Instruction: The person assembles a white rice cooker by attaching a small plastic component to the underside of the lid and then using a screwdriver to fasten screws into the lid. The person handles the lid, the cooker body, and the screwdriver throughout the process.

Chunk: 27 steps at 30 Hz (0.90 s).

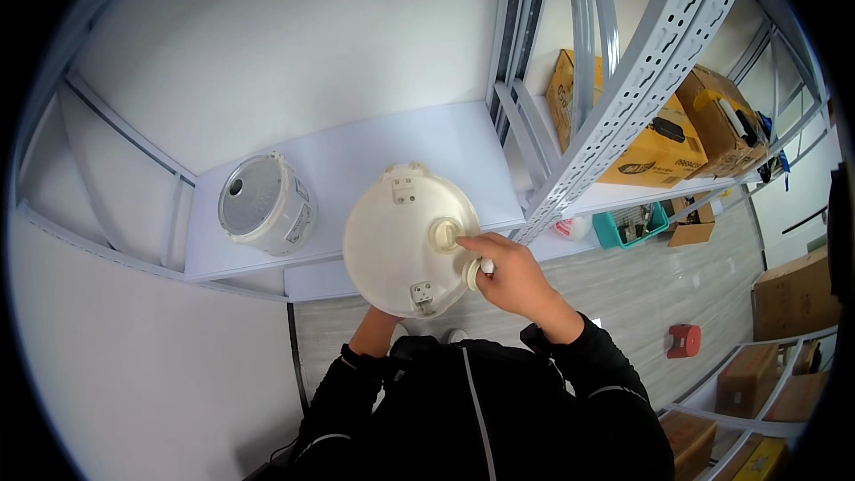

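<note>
Head view: round off-white drum held at the shelf's front edge

We looked down on the off-white drum (387, 245), flat face up, by the front edge of a pale shelf (445, 138). Our left hand (383, 313) went beneath its near rim, likely bearing its weight; its fingers were hidden, so we could not tell their grip. Our right hand (515, 278) angled in from the lower right, index finger outstretched to the round cap (445, 235) on the face. Its other fingers curled, seemingly pinching a second pale cap (471, 274) by the rim, perhaps to leave the index free. A white bucket (287, 214) stood apart, left on the shelf.
</note>
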Available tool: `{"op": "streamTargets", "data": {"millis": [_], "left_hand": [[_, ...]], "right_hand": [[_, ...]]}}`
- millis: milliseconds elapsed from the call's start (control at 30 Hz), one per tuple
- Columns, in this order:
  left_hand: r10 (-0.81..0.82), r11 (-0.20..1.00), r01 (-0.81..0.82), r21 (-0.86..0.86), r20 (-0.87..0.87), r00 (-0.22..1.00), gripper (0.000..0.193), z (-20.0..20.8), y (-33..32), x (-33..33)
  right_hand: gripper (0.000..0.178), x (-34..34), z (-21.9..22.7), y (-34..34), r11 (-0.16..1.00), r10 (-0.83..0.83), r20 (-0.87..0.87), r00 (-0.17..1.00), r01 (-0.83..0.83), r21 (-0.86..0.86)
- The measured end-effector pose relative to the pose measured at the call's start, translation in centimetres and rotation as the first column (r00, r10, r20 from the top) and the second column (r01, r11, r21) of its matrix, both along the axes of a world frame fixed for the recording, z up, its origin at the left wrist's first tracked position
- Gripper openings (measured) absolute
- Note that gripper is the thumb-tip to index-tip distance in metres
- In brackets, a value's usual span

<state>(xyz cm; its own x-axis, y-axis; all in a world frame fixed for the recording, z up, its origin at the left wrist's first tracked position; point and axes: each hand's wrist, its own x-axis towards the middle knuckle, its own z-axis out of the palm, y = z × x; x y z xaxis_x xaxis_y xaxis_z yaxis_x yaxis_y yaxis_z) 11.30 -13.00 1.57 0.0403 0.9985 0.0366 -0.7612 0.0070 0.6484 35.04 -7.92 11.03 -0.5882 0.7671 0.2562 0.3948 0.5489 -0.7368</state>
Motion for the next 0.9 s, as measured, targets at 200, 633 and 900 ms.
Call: {"op": "streamTargets", "data": {"millis": [200, 633, 900], "left_hand": [[-0.075, 0.996, 0.069, 0.055, 0.111, 0.991, 0.069, -0.9, 0.3, -0.5], [0.022, 1.000, -0.023, -0.012, -0.032, 0.999, 0.068, -2.9, 0.7, -2.1], [0.016, 0.999, -0.016, 0.030, -0.005, 1.000, 0.071, -2.9, 0.9, -1.4]], "right_hand": [[0.058, -0.5, 1.4, -0.5, 0.998, -0.009, 0.207, 0.978, -0.003, 0.060], [0.054, -0.4, 1.7, -0.2, 0.999, -0.035, 0.116, 0.993, 0.031, 0.035], [0.056, -1.3, 0.7, 0.2, 0.996, -0.034, 0.176, 0.984, 0.019, 0.089]]}}
